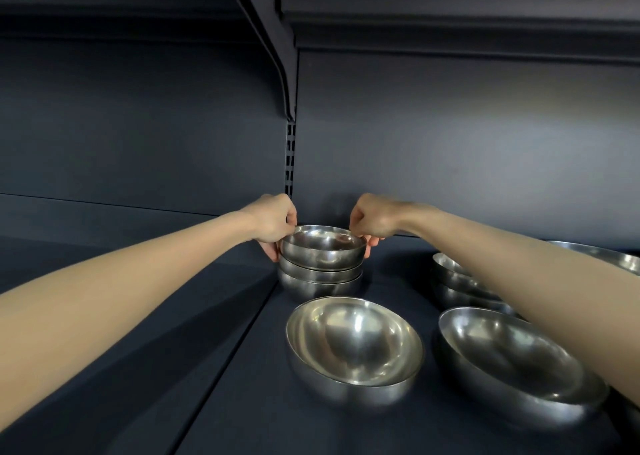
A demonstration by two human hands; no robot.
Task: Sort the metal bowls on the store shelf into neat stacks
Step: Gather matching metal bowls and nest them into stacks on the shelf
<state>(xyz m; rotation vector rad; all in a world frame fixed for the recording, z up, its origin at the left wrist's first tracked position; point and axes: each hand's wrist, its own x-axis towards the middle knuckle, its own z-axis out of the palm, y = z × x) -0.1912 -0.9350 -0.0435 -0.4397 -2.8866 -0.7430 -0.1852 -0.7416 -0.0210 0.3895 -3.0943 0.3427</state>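
Note:
A stack of three small metal bowls (320, 271) stands near the back of the dark shelf (173, 350). My left hand (273, 222) pinches the left rim of the top bowl (323, 246), fingers under its side. My right hand (369, 220) pinches the right rim of that same bowl. In front of the stack sits a larger metal bowl (353, 343), apparently two nested. To its right lies another large bowl (512, 361). Behind my right forearm a further stack of bowls (453, 281) is partly hidden.
The rim of one more bowl (620, 259) shows at the far right. A slotted upright (290, 160) and a shelf bracket (273, 39) rise at the back wall. A seam (221, 368) divides the shelf boards. The upper shelf hangs overhead.

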